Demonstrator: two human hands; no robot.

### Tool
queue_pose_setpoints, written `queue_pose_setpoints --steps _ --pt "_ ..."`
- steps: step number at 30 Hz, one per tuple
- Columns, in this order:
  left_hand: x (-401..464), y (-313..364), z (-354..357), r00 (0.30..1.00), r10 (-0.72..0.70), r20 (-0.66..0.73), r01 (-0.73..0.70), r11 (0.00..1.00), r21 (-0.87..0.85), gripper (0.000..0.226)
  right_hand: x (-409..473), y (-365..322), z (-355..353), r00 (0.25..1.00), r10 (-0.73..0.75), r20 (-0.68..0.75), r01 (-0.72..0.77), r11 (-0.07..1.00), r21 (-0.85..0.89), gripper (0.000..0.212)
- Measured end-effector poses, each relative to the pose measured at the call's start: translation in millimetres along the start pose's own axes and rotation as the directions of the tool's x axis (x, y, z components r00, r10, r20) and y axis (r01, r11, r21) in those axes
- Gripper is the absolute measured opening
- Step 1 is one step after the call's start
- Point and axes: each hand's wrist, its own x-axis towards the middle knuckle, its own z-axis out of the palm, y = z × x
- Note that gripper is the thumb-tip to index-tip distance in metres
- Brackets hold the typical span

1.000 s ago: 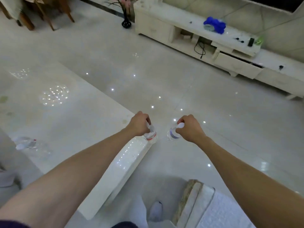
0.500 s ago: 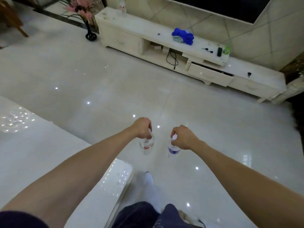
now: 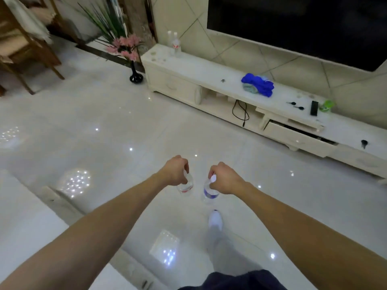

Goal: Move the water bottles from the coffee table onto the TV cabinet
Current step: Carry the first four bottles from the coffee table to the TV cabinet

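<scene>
Head view shows a white shoe (image 3: 215,219) on the shiny floor (image 3: 104,126). Above it the left hand (image 3: 174,171) has its grip closed on a red-label bottle (image 3: 185,186), held by the top. The right hand (image 3: 225,178) grips a blue-label bottle (image 3: 209,192) the same way. Far ahead, two more bottles (image 3: 175,45) stand on the left end of the TV cabinet (image 3: 201,70), near a blue cloth (image 3: 258,84).

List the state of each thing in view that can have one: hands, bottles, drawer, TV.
Left hand: closed on the red-label bottle, carried by its top.
Right hand: closed on the blue-label bottle, carried by its top.
Bottles on the TV cabinet: upright, at its left end.
Cabinet drawer: slightly open.
TV: dark.
</scene>
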Motion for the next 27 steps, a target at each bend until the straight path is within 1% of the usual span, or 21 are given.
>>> queue_pose_setpoints --steps 3,6,8,13,17,19,23,27 --pt "60.5 -15.5 -44.5 0.996 -0.083 -0.036 0.082 0.996 -0.034 0.032 75.5 -15.2 -46.9 0.999 -0.05 0.019 0.051 0.998 -0.035 0.024" --pt "116.5 -30.3 -94.4 0.986 -0.14 -0.095 0.133 0.988 -0.082 0.03 146.3 -33.3 -96.0 0.994 -0.104 0.034 0.107 0.992 -0.063 0.025" --pt "148.3 -40.7 -124.5 0.976 -0.174 -0.135 0.157 0.979 -0.128 0.029 189.9 -45.3 -127.2 0.993 -0.113 0.026 0.114 0.991 -0.069 0.027" --pt "250.8 -85.9 -196.5 0.958 -0.235 -0.164 0.205 0.962 -0.179 0.027 311.8 -73.0 -183.5 0.993 -0.112 -0.037 0.109 0.992 -0.06 0.036" --pt "347.6 -120.4 -239.6 0.968 -0.224 -0.116 0.205 0.966 -0.159 0.028 416.3 -89.7 -206.4 0.997 -0.07 -0.043 0.069 0.997 -0.039 0.036" --pt "400.1 -138.5 -264.8 0.975 -0.2 -0.101 0.182 0.97 -0.161 0.029 471.9 -102.3 -221.5 0.998 -0.049 -0.034 0.048 0.998 -0.027 0.037" --pt "489.7 -176.1 -328.3 0.984 -0.171 -0.049 0.163 0.978 -0.127 0.03 566.7 -135.4 -265.1 1.0 0.008 -0.03 -0.008 1.0 -0.009 0.034" --pt "568.2 -206.5 -402.9 0.988 -0.14 -0.069 0.133 0.987 -0.095 0.03 648.7 -163.2 -315.8 0.997 0.047 -0.061 -0.044 0.998 0.039 0.03"
